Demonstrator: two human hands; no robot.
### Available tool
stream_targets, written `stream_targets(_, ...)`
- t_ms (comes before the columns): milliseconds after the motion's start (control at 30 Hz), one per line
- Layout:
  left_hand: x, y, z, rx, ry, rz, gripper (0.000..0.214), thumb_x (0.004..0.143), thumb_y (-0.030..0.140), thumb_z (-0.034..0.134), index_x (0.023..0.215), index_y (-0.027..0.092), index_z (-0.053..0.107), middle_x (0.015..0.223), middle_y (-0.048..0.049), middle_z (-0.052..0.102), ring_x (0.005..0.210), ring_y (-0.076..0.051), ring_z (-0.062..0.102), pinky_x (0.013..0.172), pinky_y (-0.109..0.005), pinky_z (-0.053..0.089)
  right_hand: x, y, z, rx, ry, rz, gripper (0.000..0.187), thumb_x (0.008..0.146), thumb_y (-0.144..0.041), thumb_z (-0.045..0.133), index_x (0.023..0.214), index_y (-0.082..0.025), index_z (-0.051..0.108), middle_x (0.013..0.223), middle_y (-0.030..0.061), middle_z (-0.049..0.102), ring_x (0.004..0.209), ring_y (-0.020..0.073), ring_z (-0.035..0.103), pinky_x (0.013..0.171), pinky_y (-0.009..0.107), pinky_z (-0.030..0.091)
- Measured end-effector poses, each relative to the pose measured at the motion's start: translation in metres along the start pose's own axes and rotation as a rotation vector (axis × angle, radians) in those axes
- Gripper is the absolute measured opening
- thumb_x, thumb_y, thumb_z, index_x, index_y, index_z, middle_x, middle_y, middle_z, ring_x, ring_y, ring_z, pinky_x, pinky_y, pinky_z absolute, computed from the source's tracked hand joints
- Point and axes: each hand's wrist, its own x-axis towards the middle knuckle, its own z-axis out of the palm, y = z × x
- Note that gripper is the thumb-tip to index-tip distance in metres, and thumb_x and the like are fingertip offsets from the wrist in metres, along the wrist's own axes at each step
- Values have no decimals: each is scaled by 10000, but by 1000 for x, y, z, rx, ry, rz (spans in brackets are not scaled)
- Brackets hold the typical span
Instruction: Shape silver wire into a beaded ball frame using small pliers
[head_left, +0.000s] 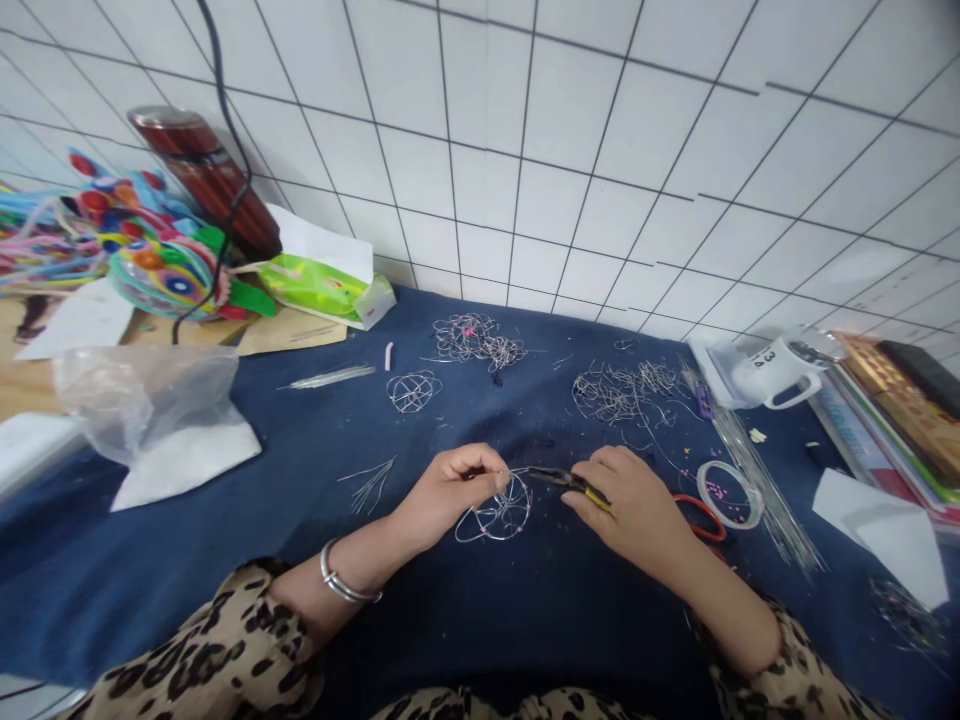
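My left hand (461, 490) pinches the upper edge of a round silver wire frame (499, 515) that has small pink beads along its loops. In my right hand (626, 505) is a pair of pliers (555, 477) with dark jaws and yellow-and-black handles. The jaw tips point left and meet the wire near my left fingertips; whether they clamp it I cannot tell. A second round wire frame (414, 391) lies on the dark blue cloth (315, 520) beyond my left hand. Several loose wires (371, 487) lie left of that hand.
Wire tangles (480, 340) and a wire pile (626, 390) lie toward the tiled wall. At right are a bead dish (731, 495), long straight wires (765, 490), a white mug (776, 375) and books (870, 430). At left stand a red thermos (210, 180), a tissue pack (322, 285) and a plastic bag (150, 400).
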Motion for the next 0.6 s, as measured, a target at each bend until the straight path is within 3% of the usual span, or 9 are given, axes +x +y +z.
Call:
stream_targets(300, -1, 0, 0, 21, -15, -30, 110, 792, 206, 584, 729, 116, 590, 559, 43, 446, 499, -57, 364, 481, -183, 306, -1, 3, 13, 16, 87, -63, 223, 847, -378, 510, 919, -193, 612, 808, 40, 595, 785, 146, 545, 718, 268, 423)
stream_targets(600, 0, 1, 0, 262, -34, 16, 128, 796, 214, 560, 730, 114, 607, 610, 20, 491, 535, -76, 407, 506, -196, 338, -3, -6, 1, -114, 90, -68, 247, 875, -369, 462, 893, -181, 622, 757, 49, 589, 749, 149, 536, 701, 268, 401)
